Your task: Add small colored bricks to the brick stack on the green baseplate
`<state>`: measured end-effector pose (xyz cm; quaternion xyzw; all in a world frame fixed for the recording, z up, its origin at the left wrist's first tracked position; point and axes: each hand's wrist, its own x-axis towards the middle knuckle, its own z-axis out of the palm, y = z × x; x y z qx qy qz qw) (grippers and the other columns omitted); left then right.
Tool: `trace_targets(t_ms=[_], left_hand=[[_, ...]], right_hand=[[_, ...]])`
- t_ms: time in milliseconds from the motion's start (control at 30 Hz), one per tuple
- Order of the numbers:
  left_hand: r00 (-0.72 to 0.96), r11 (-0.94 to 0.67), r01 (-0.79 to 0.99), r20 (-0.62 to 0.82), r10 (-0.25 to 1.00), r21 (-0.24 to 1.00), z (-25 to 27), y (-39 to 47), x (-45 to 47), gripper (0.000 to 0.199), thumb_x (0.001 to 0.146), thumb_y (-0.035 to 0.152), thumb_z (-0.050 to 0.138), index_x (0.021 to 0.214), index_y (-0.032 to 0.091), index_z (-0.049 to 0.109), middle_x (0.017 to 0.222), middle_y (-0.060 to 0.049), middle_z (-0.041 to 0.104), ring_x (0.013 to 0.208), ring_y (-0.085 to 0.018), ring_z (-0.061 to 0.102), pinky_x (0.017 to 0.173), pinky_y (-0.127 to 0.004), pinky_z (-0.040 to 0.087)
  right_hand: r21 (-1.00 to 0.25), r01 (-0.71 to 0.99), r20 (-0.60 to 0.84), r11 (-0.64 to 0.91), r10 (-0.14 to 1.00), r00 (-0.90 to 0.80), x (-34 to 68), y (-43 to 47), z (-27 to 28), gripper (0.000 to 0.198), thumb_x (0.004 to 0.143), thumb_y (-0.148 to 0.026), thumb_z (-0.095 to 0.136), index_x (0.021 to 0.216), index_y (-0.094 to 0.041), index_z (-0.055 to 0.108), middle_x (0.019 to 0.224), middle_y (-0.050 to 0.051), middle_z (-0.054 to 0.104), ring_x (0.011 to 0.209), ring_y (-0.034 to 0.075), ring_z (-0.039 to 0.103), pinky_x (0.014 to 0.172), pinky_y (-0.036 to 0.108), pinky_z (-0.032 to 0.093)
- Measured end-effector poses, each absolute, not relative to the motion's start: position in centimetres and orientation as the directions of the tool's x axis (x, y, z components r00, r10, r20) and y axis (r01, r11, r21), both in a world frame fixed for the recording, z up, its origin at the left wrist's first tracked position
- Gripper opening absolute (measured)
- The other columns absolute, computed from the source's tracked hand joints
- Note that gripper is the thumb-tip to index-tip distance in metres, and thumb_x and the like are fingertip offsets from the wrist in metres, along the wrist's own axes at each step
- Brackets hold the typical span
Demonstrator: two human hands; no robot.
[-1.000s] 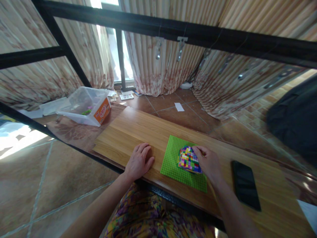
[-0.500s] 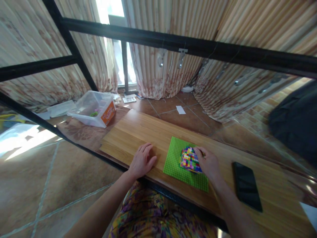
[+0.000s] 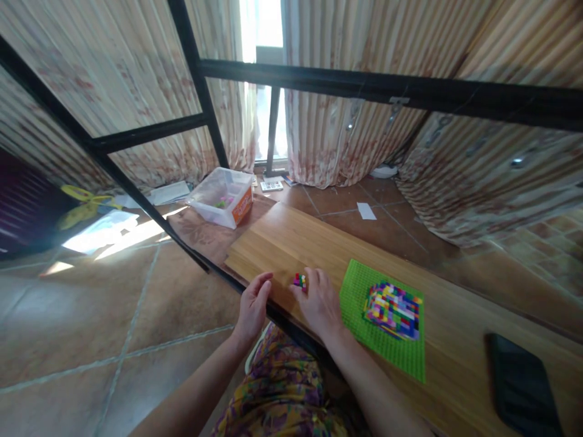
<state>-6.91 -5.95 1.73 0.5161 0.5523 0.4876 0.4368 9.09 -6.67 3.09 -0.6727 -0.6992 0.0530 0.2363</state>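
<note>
My right hand [image 3: 320, 301] is closed, with thumb and fingers around a small cluster of coloured toy bricks [image 3: 299, 280], low over the wooden tabletop. Just left of it, near the table's front edge, is my left hand [image 3: 253, 304]. Its fingers are loosely curved with a gap to the thumb, and nothing shows between them. To the right of both hands, a green baseplate [image 3: 353, 291] lies on the table. A multicoloured brick build [image 3: 392, 311] stands on the baseplate, untouched and slightly blurred.
A black phone [image 3: 521, 382] lies on the wooden table [image 3: 282, 237] at the right. Beyond the table's far left end stands a clear plastic box [image 3: 223, 197] with a few coloured pieces inside. A black metal bar [image 3: 319, 82] crosses above, in front of the curtains.
My right hand has left the brick build and moved left beside my left hand, now with a small brick cluster in it. The view has turned left.
</note>
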Motion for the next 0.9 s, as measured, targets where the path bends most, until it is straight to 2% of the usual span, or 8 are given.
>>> trace_targets(t_ms=[67, 167, 333, 600, 900], left_hand=[[-0.081, 0.020, 0.103, -0.012, 0.997, 0.995, 1.8, -6.2, -7.0, 0.030, 0.082, 0.036, 0.053, 0.102, 0.016, 0.064, 0.102, -0.006, 0.066, 0.096, -0.019, 0.059, 0.089, -0.030, 0.044], [-0.045, 0.060, 0.057, -0.058, 0.997, 0.997, 1.7, -6.3, -6.9, 0.030, 0.079, 0.035, 0.057, 0.101, 0.015, 0.064, 0.096, -0.006, 0.067, 0.088, -0.018, 0.059, 0.082, -0.029, 0.046], [-0.041, 0.050, 0.075, -0.047, 0.998, 0.996, 1.2, -6.0, -6.8, 0.028, 0.076, 0.031, 0.062, 0.099, 0.018, 0.066, 0.089, -0.005, 0.067, 0.082, -0.018, 0.060, 0.076, -0.028, 0.047], [0.015, 0.048, 0.106, -0.050, 0.999, 0.993, 0.9, -5.5, -5.7, 0.025, 0.077, 0.028, 0.061, 0.098, 0.018, 0.067, 0.081, -0.004, 0.067, 0.072, -0.016, 0.059, 0.068, -0.026, 0.046], [0.011, 0.123, 0.100, -0.124, 0.992, 0.987, 0.8, -4.4, -4.5, 0.023, 0.074, 0.026, 0.061, 0.095, 0.017, 0.067, 0.077, -0.003, 0.066, 0.066, -0.014, 0.056, 0.062, -0.024, 0.042]], right_hand=[[-0.300, 0.952, 0.225, 0.060, 0.974, 0.010, 7.9, -5.4, 2.2, 0.042, 0.085, -0.046, 0.054, 0.113, -0.015, 0.051, 0.103, 0.012, 0.057, 0.099, 0.025, 0.052, 0.077, 0.035, 0.045], [-0.171, 0.983, 0.169, 0.063, 0.985, -0.034, 7.3, -4.0, 1.6, 0.026, 0.090, -0.041, 0.048, 0.099, -0.018, 0.054, 0.099, 0.010, 0.056, 0.093, 0.022, 0.052, 0.069, 0.030, 0.043], [-0.058, 0.989, 0.127, 0.137, 0.983, -0.129, 7.8, -3.0, 1.4, 0.022, 0.096, -0.030, 0.034, 0.090, -0.020, 0.053, 0.095, 0.007, 0.056, 0.083, 0.019, 0.053, 0.059, 0.026, 0.037], [-0.094, 0.982, 0.182, 0.164, 0.973, -0.145, 9.1, -2.6, 0.9, 0.019, 0.094, -0.024, 0.036, 0.086, -0.019, 0.053, 0.091, 0.006, 0.056, 0.084, 0.016, 0.054, 0.066, 0.024, 0.036], [-0.075, 0.987, 0.176, 0.144, 0.976, -0.129, 9.6, -1.8, 0.9, 0.019, 0.093, -0.026, 0.037, 0.087, -0.018, 0.054, 0.090, 0.006, 0.057, 0.078, 0.015, 0.056, 0.062, 0.025, 0.035]])
